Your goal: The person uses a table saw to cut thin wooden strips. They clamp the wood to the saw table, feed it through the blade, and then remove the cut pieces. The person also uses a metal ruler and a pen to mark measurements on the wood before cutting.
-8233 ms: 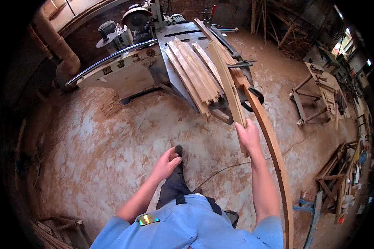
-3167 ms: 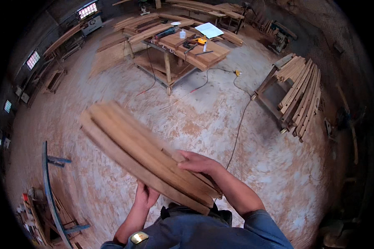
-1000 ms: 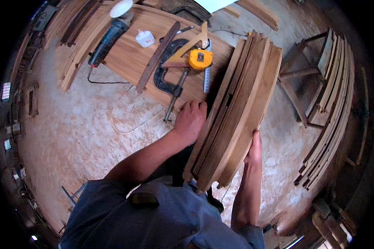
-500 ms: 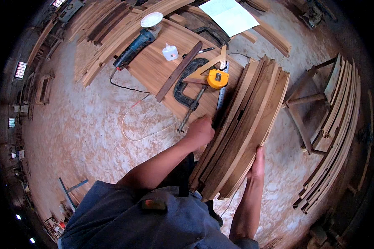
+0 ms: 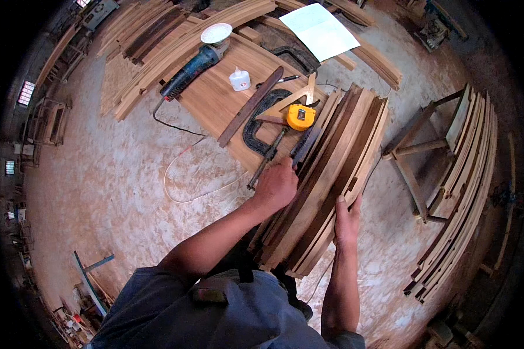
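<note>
My right hand (image 5: 347, 221) grips the right side of a bundle of curved wooden strips (image 5: 326, 180) resting against the workbench's front edge. My left hand (image 5: 276, 183) is curled at the bundle's left side, over the bench edge; what its fingers hold is hidden. Close by on the wooden bench top (image 5: 212, 81) lie a black C-clamp (image 5: 256, 136), yellow tape measure (image 5: 300, 118), wooden square (image 5: 298, 96), dark ruler or blade (image 5: 306, 142), dark wooden strip (image 5: 244, 113) and pen (image 5: 285, 79). Further back are a white glue bottle (image 5: 239, 81) and an angle grinder (image 5: 189, 70).
A white paper sheet (image 5: 319, 32) lies on the bench's back, among long curved boards (image 5: 145, 61). A wooden trestle (image 5: 410, 174) stacked with curved strips (image 5: 460, 203) stands right. A blue metal frame (image 5: 93, 262) is at lower left, with cords on the floor.
Earlier I carried the bundle from a machine across to this bench. Since half a second ago it has shifted slightly left and tilted; my right hand moved left with it, my left hand stayed curled.
</note>
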Demonstrator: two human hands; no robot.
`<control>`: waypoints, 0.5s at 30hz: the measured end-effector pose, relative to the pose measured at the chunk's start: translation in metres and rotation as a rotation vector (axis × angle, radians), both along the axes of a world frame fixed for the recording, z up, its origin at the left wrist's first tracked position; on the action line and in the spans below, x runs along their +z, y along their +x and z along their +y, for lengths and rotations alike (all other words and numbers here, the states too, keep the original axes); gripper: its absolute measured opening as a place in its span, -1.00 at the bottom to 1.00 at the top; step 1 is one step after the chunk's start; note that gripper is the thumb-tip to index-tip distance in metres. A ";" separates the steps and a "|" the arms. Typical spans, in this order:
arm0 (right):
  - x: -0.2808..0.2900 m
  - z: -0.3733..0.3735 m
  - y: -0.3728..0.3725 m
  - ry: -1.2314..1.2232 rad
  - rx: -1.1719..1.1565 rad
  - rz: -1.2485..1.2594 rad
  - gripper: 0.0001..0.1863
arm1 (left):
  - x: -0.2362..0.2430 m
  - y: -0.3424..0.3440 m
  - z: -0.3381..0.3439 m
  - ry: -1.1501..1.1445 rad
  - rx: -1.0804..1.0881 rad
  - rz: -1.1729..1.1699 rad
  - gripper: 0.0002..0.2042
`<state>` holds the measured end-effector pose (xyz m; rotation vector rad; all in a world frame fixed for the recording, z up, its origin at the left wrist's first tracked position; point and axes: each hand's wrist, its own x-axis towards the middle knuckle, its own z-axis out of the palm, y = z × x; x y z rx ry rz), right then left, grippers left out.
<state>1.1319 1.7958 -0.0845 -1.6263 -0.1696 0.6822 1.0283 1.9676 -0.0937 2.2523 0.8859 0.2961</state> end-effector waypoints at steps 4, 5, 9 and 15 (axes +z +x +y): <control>0.006 0.017 -0.002 -0.220 0.079 -0.206 -0.26 | -0.004 0.005 0.000 -0.006 0.014 -0.101 -0.84; 0.012 0.021 -0.004 -0.108 0.080 -0.154 -0.26 | -0.005 0.005 0.000 -0.006 0.018 -0.096 -0.83; 0.014 0.034 -0.009 -0.028 0.015 -0.014 -0.26 | -0.001 0.008 0.009 0.021 0.070 0.002 -0.81; -0.009 0.048 -0.015 -0.008 0.140 -0.158 -0.26 | 0.014 0.009 0.046 -0.014 0.060 0.130 -0.81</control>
